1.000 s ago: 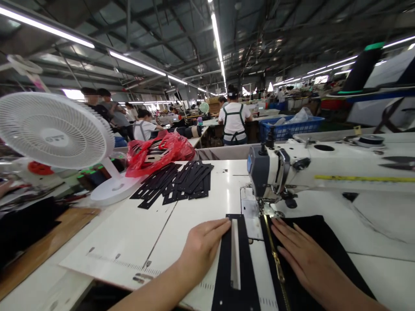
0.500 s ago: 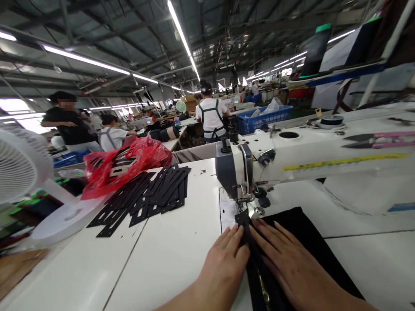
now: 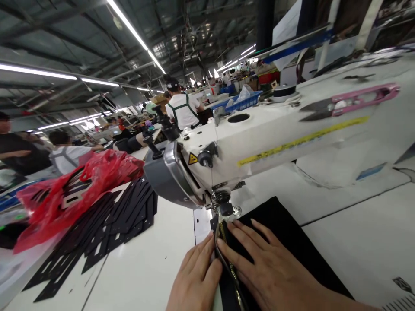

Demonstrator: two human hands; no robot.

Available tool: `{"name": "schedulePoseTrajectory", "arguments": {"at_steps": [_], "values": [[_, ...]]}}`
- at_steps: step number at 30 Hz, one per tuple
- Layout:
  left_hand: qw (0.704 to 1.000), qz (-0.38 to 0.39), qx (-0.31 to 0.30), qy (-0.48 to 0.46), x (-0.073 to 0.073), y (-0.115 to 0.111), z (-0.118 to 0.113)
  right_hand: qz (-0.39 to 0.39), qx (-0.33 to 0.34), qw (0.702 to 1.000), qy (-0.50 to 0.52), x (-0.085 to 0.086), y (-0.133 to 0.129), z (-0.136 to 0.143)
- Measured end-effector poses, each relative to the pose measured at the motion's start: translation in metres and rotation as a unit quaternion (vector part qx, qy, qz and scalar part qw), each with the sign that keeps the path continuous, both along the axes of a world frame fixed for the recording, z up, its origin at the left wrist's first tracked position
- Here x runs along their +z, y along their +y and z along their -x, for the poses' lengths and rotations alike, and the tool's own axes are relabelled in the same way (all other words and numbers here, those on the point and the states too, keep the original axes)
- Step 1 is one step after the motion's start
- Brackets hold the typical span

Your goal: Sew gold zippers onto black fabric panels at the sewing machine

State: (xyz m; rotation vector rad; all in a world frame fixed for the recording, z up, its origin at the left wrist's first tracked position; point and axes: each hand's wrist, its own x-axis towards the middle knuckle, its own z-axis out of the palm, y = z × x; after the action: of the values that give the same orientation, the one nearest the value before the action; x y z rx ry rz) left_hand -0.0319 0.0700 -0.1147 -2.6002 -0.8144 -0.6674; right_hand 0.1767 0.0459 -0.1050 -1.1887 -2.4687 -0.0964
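Black fabric (image 3: 282, 229) lies on the white sewing table, its far end under the needle area of a sewing machine (image 3: 194, 172). A zipper (image 3: 232, 271) with gold-coloured teeth runs along the fabric between my hands, its tape edge raised. My left hand (image 3: 196, 274) rests at the fabric's left edge, fingers stretched forward and close together, thumb near the zipper. Flat on the fabric, to the right of the zipper, my right hand (image 3: 269, 263) has its fingers spread. Both sets of fingertips are just in front of the presser foot, which is mostly hidden by the machine head.
Black slotted strips (image 3: 119, 216) are heaped on the table at left, beside a red plastic bag (image 3: 87, 177) with more strips. Pink-handled thread snips (image 3: 353, 101) lie on the machine arm. Beyond, a person (image 3: 183, 106) in a white shirt works near a blue basket (image 3: 241, 101).
The view has turned right and come closer to the machine. More of the zipper's gold teeth show near the needle. Both hands stay on the fabric.
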Motion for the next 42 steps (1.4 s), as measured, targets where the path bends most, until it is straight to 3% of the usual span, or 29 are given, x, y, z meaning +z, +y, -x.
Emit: {"name": "schedulePoseTrajectory", "arguments": {"at_steps": [5, 10, 16, 21, 25, 29, 34, 42], "values": [[0.991, 0.022, -0.002, 0.13, 0.011, 0.002, 0.006, 0.063, 0.015, 0.998, 0.022, -0.002, 0.0, 0.001], [0.989, 0.025, 0.005, 0.145, 0.012, 0.001, 0.01, 0.092, 0.019, 0.995, 0.038, -0.002, -0.002, 0.0], [0.996, 0.04, 0.02, 0.074, 0.006, -0.003, 0.003, 0.016, -0.008, 0.999, 0.028, -0.004, -0.001, 0.002], [0.998, 0.06, 0.007, 0.033, 0.014, -0.005, -0.006, -0.074, -0.02, 0.997, 0.01, -0.009, 0.0, 0.001], [0.997, 0.075, 0.023, 0.017, 0.017, -0.006, -0.013, -0.129, 0.012, 0.991, -0.034, -0.01, 0.003, -0.003], [0.998, 0.041, 0.048, -0.028, 0.014, -0.007, -0.022, -0.178, 0.036, 0.982, -0.041, -0.007, 0.007, -0.008], [0.995, 0.024, 0.064, -0.072, 0.009, -0.006, -0.028, -0.183, 0.05, 0.981, -0.034, -0.004, 0.008, -0.009], [0.997, 0.004, 0.047, -0.063, 0.0, -0.004, -0.028, -0.158, 0.041, 0.985, -0.051, -0.001, 0.006, -0.008]]}}
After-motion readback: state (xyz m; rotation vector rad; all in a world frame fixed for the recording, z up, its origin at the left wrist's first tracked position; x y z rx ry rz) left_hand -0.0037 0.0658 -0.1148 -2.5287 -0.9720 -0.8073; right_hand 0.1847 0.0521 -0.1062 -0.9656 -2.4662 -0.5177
